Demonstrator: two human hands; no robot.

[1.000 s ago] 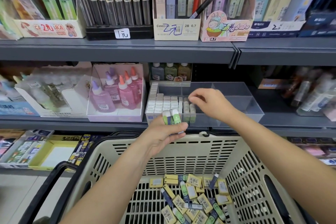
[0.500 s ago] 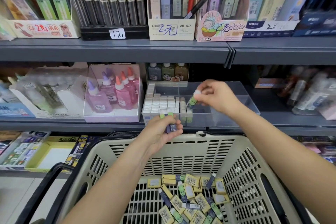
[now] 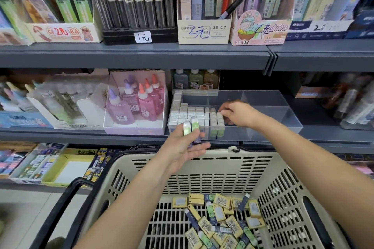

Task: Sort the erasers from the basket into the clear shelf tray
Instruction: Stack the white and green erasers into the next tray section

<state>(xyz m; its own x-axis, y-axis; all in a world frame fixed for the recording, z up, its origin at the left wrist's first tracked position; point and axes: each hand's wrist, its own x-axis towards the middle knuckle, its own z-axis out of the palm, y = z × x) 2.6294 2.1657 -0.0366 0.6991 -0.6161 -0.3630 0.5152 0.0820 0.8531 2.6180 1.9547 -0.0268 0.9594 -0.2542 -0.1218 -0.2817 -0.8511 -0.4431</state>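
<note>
Left hand (image 3: 182, 145) holds two erasers (image 3: 194, 125) upright

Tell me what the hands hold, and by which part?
The left hand holds two erasers by their lower ends. The right hand touches the eraser row in the tray; grip cannot be told.

Loose erasers (image 3: 219, 213) in basket (image 3: 212, 166), rows in tray (image 3: 267, 111)

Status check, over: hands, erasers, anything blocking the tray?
Left hand holds erasers over basket rim. Right hand in tray, at eraser row, grip unclear. Many more loose in basket. Nothing blocks tray.
</note>
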